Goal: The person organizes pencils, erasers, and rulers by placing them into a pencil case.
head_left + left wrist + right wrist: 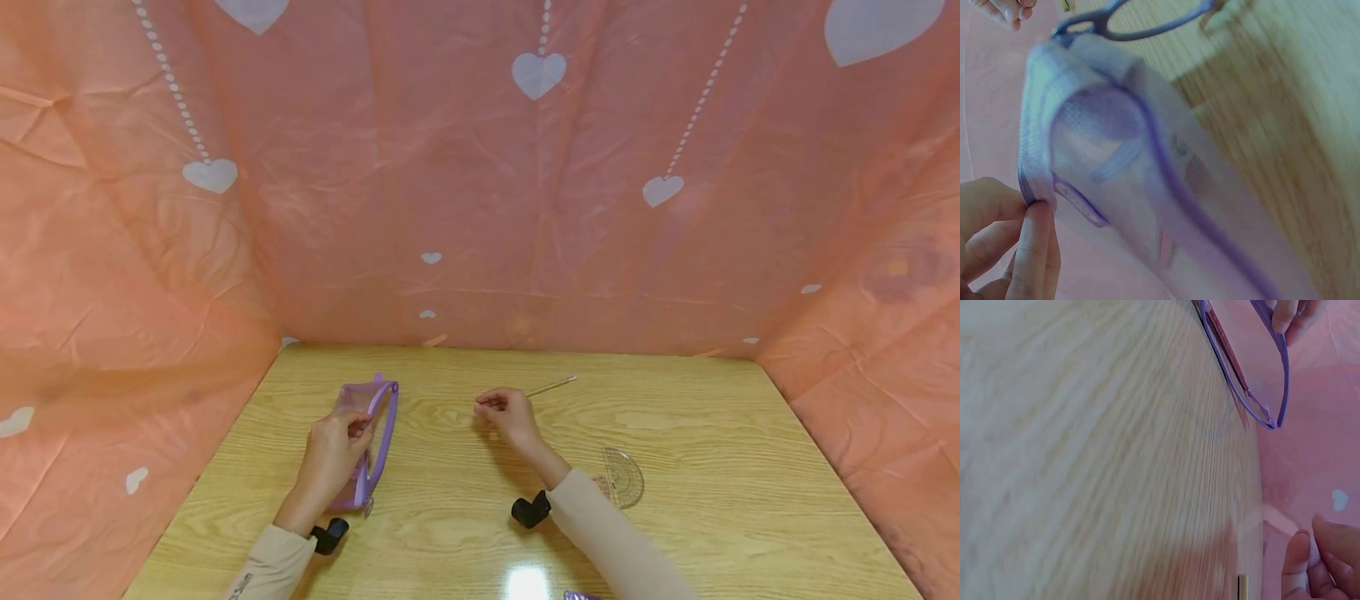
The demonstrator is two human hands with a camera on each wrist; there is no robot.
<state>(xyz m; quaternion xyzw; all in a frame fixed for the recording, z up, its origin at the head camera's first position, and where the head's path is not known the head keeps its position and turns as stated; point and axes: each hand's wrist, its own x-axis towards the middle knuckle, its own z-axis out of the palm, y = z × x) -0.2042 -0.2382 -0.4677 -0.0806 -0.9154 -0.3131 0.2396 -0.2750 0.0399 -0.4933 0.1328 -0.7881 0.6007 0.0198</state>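
Observation:
On the left of the table stands an unzipped purple see-through pencil case [386,442]. My left hand [333,446] pinches its zippered edge between thumb and fingers, lifting that side. In the left wrist view the mouth of the case [1147,125] gapes, and a small reddish piece [1165,247] shows through it. My right hand [510,414] hovers to the right of the case, apart from it, fingers bent and fingertips close together. Nothing shows between those fingertips [1299,544]. A striped pencil [552,387] lies just beyond the right hand, partly hidden by it.
A clear protractor [624,477] lies beside the right forearm, with another clear scaled piece [602,483] partly covered by the sleeve. A purple item [580,595] peeks in at the bottom edge. Pink curtains with hearts [465,208] enclose the table's back and sides.

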